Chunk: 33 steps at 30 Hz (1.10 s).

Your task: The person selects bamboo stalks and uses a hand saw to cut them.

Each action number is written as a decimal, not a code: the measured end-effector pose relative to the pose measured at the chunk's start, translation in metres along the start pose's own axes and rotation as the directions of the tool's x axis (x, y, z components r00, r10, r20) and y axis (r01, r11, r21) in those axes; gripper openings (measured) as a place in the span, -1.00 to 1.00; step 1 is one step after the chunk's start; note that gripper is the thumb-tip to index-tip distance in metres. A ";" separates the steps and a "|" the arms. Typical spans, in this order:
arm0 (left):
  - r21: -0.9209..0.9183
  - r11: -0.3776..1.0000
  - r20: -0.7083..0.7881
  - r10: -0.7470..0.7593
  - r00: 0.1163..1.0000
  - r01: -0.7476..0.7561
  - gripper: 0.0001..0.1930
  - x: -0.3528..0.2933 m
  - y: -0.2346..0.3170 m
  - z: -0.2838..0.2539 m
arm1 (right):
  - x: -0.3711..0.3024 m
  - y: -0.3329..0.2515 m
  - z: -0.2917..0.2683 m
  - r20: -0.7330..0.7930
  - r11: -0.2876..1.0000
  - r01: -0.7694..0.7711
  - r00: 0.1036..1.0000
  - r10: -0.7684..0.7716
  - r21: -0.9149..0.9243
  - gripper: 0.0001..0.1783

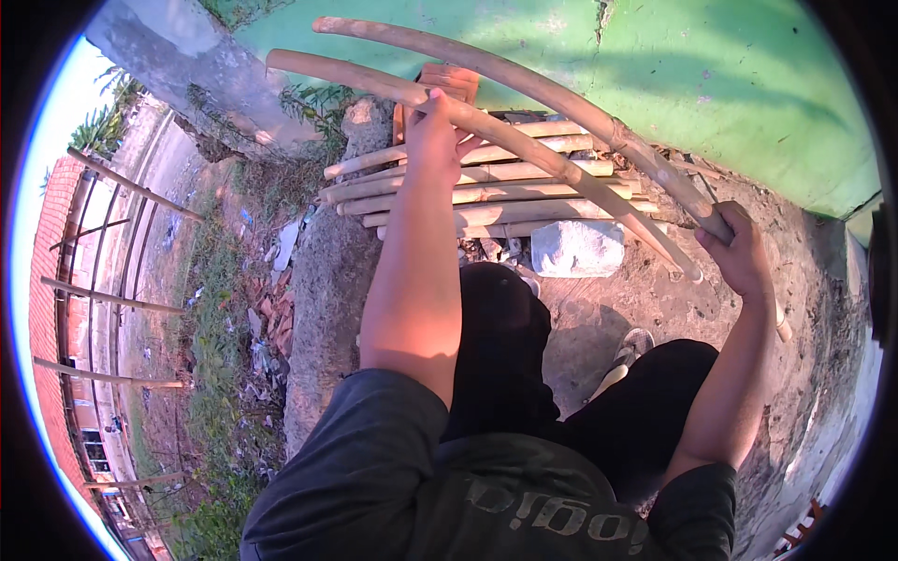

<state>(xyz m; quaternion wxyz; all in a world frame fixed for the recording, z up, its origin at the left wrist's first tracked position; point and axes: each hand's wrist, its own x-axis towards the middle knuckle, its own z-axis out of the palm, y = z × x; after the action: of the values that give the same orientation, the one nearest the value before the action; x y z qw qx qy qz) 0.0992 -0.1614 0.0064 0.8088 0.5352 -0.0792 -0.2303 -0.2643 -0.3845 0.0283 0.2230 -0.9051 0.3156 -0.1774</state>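
Note:
Two long bamboo poles slant across the space in front of me. My left hand (434, 140) is closed round the nearer bamboo pole (561, 168), toward its left end, with the thumb along the top. The farther bamboo pole (572, 107) runs beside it, apart from it over much of its length. Near that pole's right part, my right hand (741, 251) grips it, and its end shows beyond the wrist. Below the raised poles lies a row of shorter bamboo pieces (543, 192), partly hidden by my left forearm.
A pale stone block (577, 250) sits just on my side of the bamboo row. Behind it are a reddish brick (451, 82) and a green wall (711, 84). At left, a rough concrete ledge (327, 327) borders weeds and litter. My shoe (636, 344) rests on the dirt ground.

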 end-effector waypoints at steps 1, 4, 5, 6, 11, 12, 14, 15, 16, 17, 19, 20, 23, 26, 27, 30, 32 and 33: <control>-0.002 1.000 0.034 0.031 0.999 -0.031 -0.49 -0.015 0.000 0.018 | -0.002 0.003 0.000 0.004 0.999 0.038 0.999 -0.038 0.020 -0.54; 0.035 0.999 0.057 -0.023 0.998 0.021 -0.54 -0.032 -0.019 0.036 | -0.008 -0.004 -0.005 0.010 0.999 -0.009 1.000 0.008 0.039 -0.57; 0.007 1.000 0.077 -0.030 0.997 0.029 -0.55 -0.038 -0.029 0.040 | -0.010 -0.002 -0.006 0.043 0.996 -0.055 0.998 0.052 0.066 -0.57; 0.006 1.000 0.082 -0.026 0.996 0.025 -0.55 -0.040 -0.036 0.040 | -0.012 0.005 -0.005 0.046 0.997 -0.027 0.999 0.024 0.078 -0.59; -0.077 0.984 0.149 -0.149 0.978 0.162 -0.55 -0.035 -0.053 0.052 | -0.024 0.029 -0.011 0.035 0.983 -0.015 0.999 0.009 0.184 -0.60; -0.103 0.981 0.186 -0.143 0.972 0.164 -0.55 -0.033 -0.059 0.050 | -0.025 0.034 -0.010 0.053 0.980 -0.044 0.998 0.034 0.193 -0.60; -0.102 0.978 0.199 -0.157 0.967 0.180 -0.55 -0.024 -0.066 0.045 | -0.025 0.039 -0.009 0.070 0.976 -0.075 0.996 0.061 0.204 -0.59; -0.103 0.975 0.210 -0.174 0.962 0.198 -0.55 -0.022 -0.067 0.044 | -0.025 0.038 -0.010 0.091 0.979 -0.082 0.994 0.065 0.187 -0.60; -0.099 0.974 0.211 -0.179 0.961 0.203 -0.55 -0.021 -0.069 0.044 | -0.024 0.038 -0.010 0.113 0.981 -0.088 0.991 0.069 0.171 -0.60; -0.098 0.975 0.207 -0.175 0.962 0.199 -0.55 -0.020 -0.071 0.043 | -0.023 0.039 -0.009 0.115 0.981 -0.094 0.991 0.075 0.172 -0.60; -0.093 0.974 0.205 -0.182 0.962 0.204 -0.56 -0.019 -0.074 0.043 | -0.023 0.042 -0.009 0.132 0.986 -0.088 0.989 0.069 0.143 -0.59; -0.102 0.974 0.209 -0.177 0.962 0.202 -0.56 -0.017 -0.075 0.042 | -0.023 0.041 -0.008 0.135 0.985 -0.098 0.988 0.078 0.144 -0.59; -0.107 0.968 0.234 -0.197 0.952 0.226 -0.56 -0.009 -0.077 0.033 | -0.017 0.036 -0.005 0.189 0.984 -0.133 0.976 0.109 0.118 -0.56; -0.087 0.979 0.215 -0.164 0.963 0.187 -0.54 -0.009 -0.077 0.031 | -0.013 0.034 0.000 0.211 0.989 -0.142 0.969 0.129 0.049 -0.53; -0.082 0.973 0.220 -0.195 0.956 0.217 -0.54 -0.009 -0.075 0.030 | -0.011 0.032 0.003 0.221 0.984 -0.171 0.962 0.158 0.040 -0.53; -0.063 0.979 0.171 -0.181 0.968 0.194 -0.52 -0.004 -0.073 0.025 | -0.008 0.036 0.007 0.207 0.988 -0.144 0.970 0.131 0.051 -0.56; -0.055 0.984 0.197 -0.155 0.968 0.169 -0.50 0.001 -0.073 0.022 | -0.005 0.038 0.011 0.213 0.983 -0.182 0.962 0.171 0.035 -0.50; -0.055 0.980 0.211 -0.178 0.961 0.193 -0.50 -0.001 -0.074 0.026 | -0.007 0.039 0.011 0.212 0.978 -0.207 0.957 0.197 0.022 -0.50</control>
<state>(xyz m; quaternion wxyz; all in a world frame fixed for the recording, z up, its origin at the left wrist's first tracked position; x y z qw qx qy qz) 0.0669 -0.2063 -0.0499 0.7907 0.4829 -0.1030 -0.3619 -0.2835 -0.4042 -0.0023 0.2917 -0.8766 0.3772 -0.0645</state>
